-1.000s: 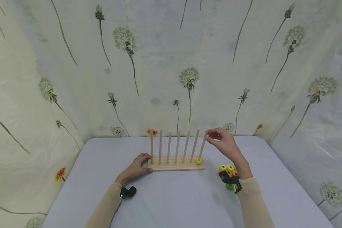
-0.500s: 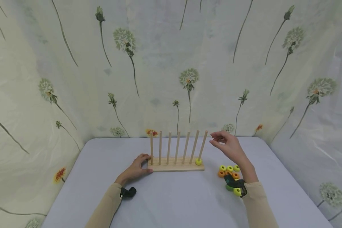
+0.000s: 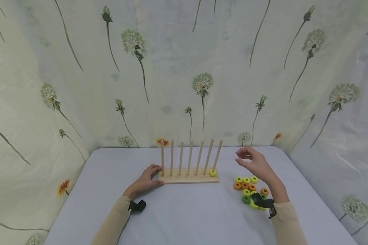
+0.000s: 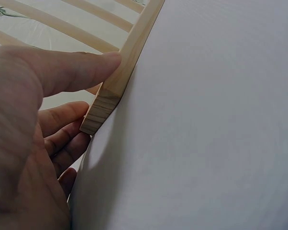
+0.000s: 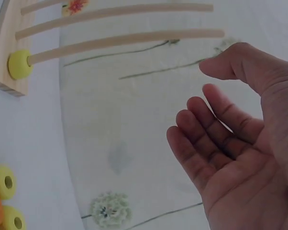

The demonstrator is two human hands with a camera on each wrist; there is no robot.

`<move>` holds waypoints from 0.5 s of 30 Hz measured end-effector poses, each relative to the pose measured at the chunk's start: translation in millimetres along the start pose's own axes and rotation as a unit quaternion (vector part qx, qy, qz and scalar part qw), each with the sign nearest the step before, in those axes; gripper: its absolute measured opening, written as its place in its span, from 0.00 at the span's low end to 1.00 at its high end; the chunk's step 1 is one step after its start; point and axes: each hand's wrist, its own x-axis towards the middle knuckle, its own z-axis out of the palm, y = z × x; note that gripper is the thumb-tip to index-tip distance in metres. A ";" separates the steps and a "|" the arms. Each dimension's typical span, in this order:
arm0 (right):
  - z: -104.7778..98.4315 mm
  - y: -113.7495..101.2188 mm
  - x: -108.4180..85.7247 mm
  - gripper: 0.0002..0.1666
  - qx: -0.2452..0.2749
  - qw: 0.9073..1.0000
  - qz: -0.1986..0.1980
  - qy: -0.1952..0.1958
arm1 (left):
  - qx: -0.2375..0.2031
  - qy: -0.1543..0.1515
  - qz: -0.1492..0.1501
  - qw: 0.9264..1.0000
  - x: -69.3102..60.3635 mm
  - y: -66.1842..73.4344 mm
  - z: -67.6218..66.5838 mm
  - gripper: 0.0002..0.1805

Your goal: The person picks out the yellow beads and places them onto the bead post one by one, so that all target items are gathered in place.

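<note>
A wooden peg rack [image 3: 188,181] with several upright pegs stands toward the back of the table. One yellow bead [image 3: 213,173] sits at the foot of its rightmost peg. My left hand [image 3: 144,180] holds the rack's left end, its thumb on the front edge and fingers behind, as the left wrist view shows close up. Off to the right of the pegs, my right hand [image 3: 257,165] is in the air with nothing in it, fingers loosely bent and apart from the thumb. Below it lie loose beads [image 3: 244,186] in yellow, orange and green, some hidden by the wrist camera.
A white cloth covers the table [image 3: 184,217]. A fabric backdrop [image 3: 168,85] with printed dandelions rises behind its back edge and on both sides. Dark cameras are strapped to both wrists, the left one [image 3: 137,206] low above the table.
My right hand has moved away from the top of the rightmost peg, to the right and slightly down, uncovering more loose beads. The left hand has stayed on the rack.
</note>
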 end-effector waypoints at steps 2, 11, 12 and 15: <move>-2.8 4.9 -3.4 0.24 -0.002 1.000 0.002 -0.001 | 0.001 0.001 0.000 1.000 0.2 0.4 -0.3 0.37; -11.5 24.6 -16.5 0.22 0.009 1.000 0.007 -0.002 | -0.003 -0.001 -0.001 1.000 -0.9 2.5 -1.0 0.37; -11.8 27.2 -17.8 0.23 0.012 1.000 0.008 -0.003 | -0.003 -0.001 -0.001 1.000 -1.1 2.7 -1.0 0.37; -12.7 35.8 -21.1 0.24 0.013 1.000 0.015 -0.005 | -0.003 -0.001 -0.001 1.000 -1.7 3.7 -0.9 0.37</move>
